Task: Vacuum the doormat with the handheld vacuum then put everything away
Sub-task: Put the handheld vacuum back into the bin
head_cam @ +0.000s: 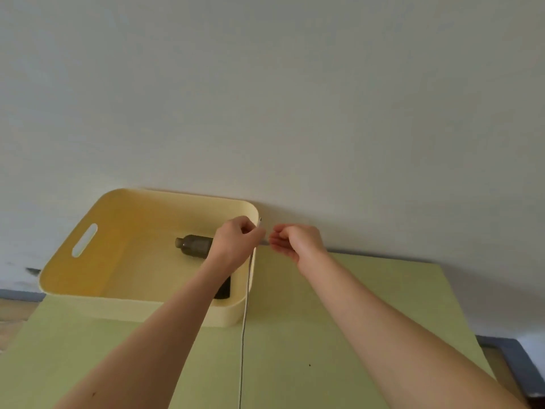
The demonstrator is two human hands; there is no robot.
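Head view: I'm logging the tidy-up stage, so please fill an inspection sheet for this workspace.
Surface: green mat lies flat, reaching the white wall.
Job's things: dark handheld vacuum lies inside the yellow bin.
Clutter: nothing seen.
Hands: left hand pinches the white cable; right hand loosely curled, holding nothing.
Cables: white cable runs from the left hand, beside the bin, to the bottom edge.
Surroundings: white wall behind; wood floor at left.

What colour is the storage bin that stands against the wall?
The bin is pale yellow; the head view shows it best.
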